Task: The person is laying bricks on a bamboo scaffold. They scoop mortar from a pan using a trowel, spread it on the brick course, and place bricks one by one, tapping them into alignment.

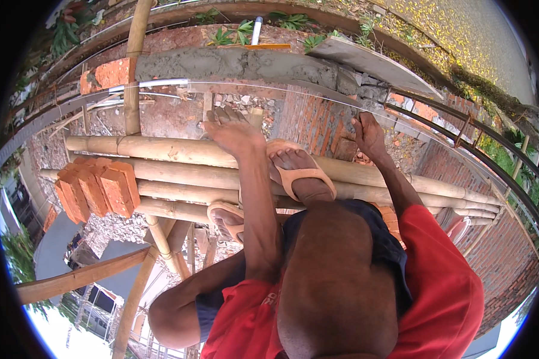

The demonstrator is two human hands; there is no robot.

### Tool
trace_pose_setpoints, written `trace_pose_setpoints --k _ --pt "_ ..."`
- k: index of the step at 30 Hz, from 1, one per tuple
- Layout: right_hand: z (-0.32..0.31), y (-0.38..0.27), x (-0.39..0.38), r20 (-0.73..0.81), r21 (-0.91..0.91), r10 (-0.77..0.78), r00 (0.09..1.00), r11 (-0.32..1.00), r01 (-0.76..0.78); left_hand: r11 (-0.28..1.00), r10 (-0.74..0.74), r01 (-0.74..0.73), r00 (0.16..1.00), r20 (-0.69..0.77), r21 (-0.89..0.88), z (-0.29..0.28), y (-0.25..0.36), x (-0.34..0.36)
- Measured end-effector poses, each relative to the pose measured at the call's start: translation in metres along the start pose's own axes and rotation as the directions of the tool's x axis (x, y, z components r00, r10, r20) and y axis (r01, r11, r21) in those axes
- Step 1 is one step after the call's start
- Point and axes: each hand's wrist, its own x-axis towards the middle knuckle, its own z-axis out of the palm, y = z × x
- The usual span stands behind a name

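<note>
A long bed of wet grey mortar [233, 64] tops the low wall in front of me. An orange brick [108, 75] sits at its left end. My left hand [233, 133] is held above the bamboo poles, just short of the wall, with fingers stretched out and nothing in it. At the mortar's right end, my right hand [370, 135] is closed around what looks like the handle of a trowel [335, 96]. The trowel's grey blade points left along the wall's near face; its handle is mostly hidden by the fingers. A thin white string runs along the wall.
My sandalled feet rest on a platform of bamboo poles [179, 172]. Several orange bricks [99, 188] are stacked on its left. A grey board [380, 64] and dark steel bars [473, 122] lie at the right. An upright bamboo pole [132, 102] crosses the wall's left end.
</note>
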Motion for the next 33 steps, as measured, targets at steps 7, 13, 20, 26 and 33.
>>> trace_pose_setpoints --k 7,13,20,26,33 --pt "-0.032 0.064 -0.032 0.007 0.055 -0.050 0.999 0.997 0.049 0.997 -0.026 0.038 0.984 -0.179 0.063 0.035 0.007 -0.021" --pt "-0.050 0.073 -0.058 -0.058 0.012 -0.062 0.996 0.998 0.063 0.910 0.414 -0.403 0.877 -0.244 0.095 0.037 0.068 -0.003" --pt "-0.044 0.006 -0.053 0.137 0.223 -0.150 0.979 0.968 0.117 0.264 0.930 -0.913 0.155 -0.334 0.312 -0.025 0.317 0.056" --pt "-0.021 -0.074 -0.022 0.181 0.399 -0.280 0.943 0.897 0.190 0.359 0.929 -0.383 0.233 -0.287 0.851 -0.145 0.382 0.082" --pt "-0.031 -0.145 0.000 0.224 0.592 -0.388 0.894 0.783 0.191 -0.477 0.685 -0.137 0.560 0.465 0.868 -0.243 0.317 0.080"
